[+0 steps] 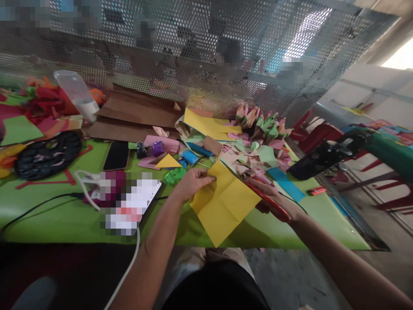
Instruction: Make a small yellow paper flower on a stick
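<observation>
The left hand (192,183) pinches the yellow paper sheet (222,209) at its ten o'clock edge. At its three o'clock edge, the right hand (279,200) has its fingers closed around red-handled scissors (263,197).

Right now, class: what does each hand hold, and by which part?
The left hand pinches the yellow paper sheet at its upper left edge. The right hand grips the red scissors by their handles.
</observation>
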Available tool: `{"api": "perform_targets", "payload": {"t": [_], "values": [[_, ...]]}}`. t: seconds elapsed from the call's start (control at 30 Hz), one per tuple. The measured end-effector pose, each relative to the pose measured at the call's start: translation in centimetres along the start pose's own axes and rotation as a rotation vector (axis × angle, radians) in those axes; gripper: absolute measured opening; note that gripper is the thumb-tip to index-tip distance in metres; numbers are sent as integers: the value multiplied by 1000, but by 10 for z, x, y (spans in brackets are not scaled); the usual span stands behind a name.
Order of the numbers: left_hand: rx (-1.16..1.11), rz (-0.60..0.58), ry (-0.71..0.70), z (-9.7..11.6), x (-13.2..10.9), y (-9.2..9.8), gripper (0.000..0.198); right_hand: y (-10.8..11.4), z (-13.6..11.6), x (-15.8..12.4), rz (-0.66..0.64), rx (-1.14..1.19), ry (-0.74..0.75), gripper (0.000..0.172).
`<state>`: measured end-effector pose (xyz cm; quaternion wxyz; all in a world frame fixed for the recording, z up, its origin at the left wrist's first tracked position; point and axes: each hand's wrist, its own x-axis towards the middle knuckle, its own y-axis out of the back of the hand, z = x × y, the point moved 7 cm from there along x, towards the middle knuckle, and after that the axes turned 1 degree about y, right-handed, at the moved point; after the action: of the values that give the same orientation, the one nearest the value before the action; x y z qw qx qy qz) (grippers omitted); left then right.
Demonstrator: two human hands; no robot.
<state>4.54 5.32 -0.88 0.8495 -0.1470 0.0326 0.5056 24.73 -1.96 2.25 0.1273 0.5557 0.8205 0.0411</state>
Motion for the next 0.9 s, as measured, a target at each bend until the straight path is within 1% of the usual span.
{"api": "perform_targets", "payload": {"t": [0.1, 0.3, 0.37, 0.47, 0.53, 0.7, 0.9], "values": [[2, 4, 1, 0, 0, 0, 13, -2, -3, 0, -14, -2, -1, 43], [-6, -7, 8, -2, 0, 1, 18, -5, 1, 2, -16, 32, -41, 33], [2, -7, -1, -2, 1, 1, 19, -6, 2, 3, -5, 33, -70, 35], [7, -8, -2, -3, 1, 1, 19, -8, 1, 4, 6, 26, -108, 45], [9, -9, -6, -2, 1, 1, 17, -9, 0, 4, 14, 8, -127, 48], [1, -21, -10, -1, 0, 0, 15, -5, 2, 4, 69, -38, -131, 44], [3, -16, -13, -1, 0, 0, 14, -2, 8, 6, 79, -64, -106, 42]]}}
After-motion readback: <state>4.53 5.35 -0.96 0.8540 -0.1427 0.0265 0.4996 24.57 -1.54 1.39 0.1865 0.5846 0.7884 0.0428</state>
